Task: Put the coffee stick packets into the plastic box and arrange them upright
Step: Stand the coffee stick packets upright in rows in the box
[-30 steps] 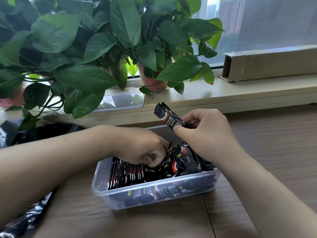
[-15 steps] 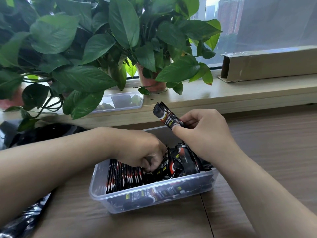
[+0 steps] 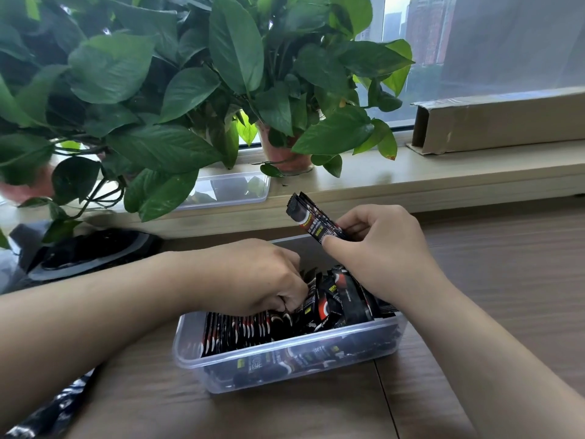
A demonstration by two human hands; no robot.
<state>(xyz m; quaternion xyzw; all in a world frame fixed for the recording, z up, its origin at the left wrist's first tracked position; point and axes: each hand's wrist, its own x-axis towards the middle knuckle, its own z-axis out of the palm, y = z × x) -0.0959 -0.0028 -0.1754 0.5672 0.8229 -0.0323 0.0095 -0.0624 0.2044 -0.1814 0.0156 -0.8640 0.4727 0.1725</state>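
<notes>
Currently packet bundle (image 3: 311,221) pinched by right grip (image 3: 380,258) above far edge of plastic box (image 3: 188,337), set mid-bench. Leaning packets (image 3: 335,299) clasped by left grip (image 3: 253,277) beside upright row (image 3: 237,332). Risk: row toppled if support released; bundle fanned or jammed if forced in.

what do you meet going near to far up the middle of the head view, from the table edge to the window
plastic box → upright packets → packet bundle pinched in the right hand → clear plastic tray on the sill → plant pot → window
</notes>
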